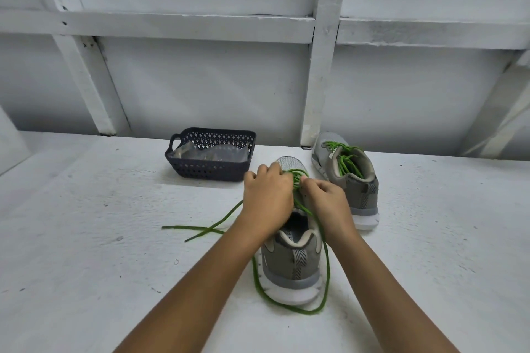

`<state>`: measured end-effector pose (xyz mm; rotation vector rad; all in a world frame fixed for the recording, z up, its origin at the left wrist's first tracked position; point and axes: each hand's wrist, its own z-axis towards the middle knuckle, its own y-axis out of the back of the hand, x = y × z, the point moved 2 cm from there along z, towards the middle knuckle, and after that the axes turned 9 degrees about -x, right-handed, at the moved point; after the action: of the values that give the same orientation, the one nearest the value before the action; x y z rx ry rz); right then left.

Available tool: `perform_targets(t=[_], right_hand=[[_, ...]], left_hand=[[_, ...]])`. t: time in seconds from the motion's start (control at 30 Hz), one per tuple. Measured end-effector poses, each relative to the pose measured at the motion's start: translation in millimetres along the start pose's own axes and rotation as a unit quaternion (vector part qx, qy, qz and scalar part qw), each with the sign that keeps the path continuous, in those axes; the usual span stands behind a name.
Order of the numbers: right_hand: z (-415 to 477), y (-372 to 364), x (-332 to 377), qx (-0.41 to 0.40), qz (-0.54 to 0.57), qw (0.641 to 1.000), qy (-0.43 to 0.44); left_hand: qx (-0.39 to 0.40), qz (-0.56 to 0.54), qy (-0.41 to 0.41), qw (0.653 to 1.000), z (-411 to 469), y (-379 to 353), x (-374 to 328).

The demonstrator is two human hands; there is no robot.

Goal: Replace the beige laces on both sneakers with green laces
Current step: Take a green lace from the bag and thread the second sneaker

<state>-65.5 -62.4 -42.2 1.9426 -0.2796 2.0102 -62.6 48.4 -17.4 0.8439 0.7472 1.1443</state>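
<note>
A grey sneaker (289,261) stands on the white floor in front of me, heel toward me, toe pointing away. A green lace (325,264) runs through its upper eyelets; one long end loops around the heel, the other trails left across the floor. My left hand (266,195) and my right hand (327,198) are both over the tongue, fingers pinched on the green lace near the toe end. A second grey sneaker (348,178) stands behind and to the right, laced with green, its lace ends tucked inside.
A dark perforated plastic basket (210,170) with crumpled clear plastic inside sits on the floor, left of the sneakers. A white wall with wooden framing (318,80) rises right behind the shoes.
</note>
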Motion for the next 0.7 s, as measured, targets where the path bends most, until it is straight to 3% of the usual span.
perform_targets(t=[0.1,0.17,0.23,0.3,0.33,0.4,0.47,0.5,0.63,0.7], right_hand=[[1.7,-0.9,-1.2,0.001,0.012,1.0,-0.011],[3.3,-1.2,-2.9,-0.003,0.01,1.0,-0.018],[3.5,-0.9,-4.5,-0.008,0.005,1.0,-0.018],[3.3,-0.8,-5.5,-0.012,-0.002,1.0,-0.018],[3.2,-0.7,-5.3,-0.013,-0.002,1.0,-0.017],[3.2,-0.5,-5.2,-0.015,-0.003,1.0,-0.013],[2.9,-0.8,-4.7,-0.013,-0.005,1.0,-0.006],[2.6,-0.7,-4.8,-0.012,-0.003,1.0,-0.005],[1.5,-0.7,-4.6,-0.015,-0.001,1.0,-0.007],[0.7,-0.3,-3.8,-0.017,-0.003,1.0,-0.009]], left_hand=[[-0.025,-0.189,0.059,0.98,0.5,0.7,6.3],[-0.037,-0.365,0.119,0.923,-1.6,8.2,14.3],[-0.031,-0.548,0.18,0.816,-4.2,18.6,25.2],[-0.021,-0.713,0.212,0.668,-5.1,29.2,37.3],[-0.02,-0.76,0.221,0.61,-5.6,34.7,44.5],[-0.018,-0.794,0.246,0.556,-6.8,44.4,60.9],[0.0,-0.779,0.256,0.573,-6.6,53.9,75.9],[0.016,-0.751,0.249,0.612,-5.8,58.0,80.1],[0.049,-0.463,0.168,0.869,-0.2,58.4,69.0],[0.045,-0.254,0.065,0.964,2.5,48.6,48.0]])
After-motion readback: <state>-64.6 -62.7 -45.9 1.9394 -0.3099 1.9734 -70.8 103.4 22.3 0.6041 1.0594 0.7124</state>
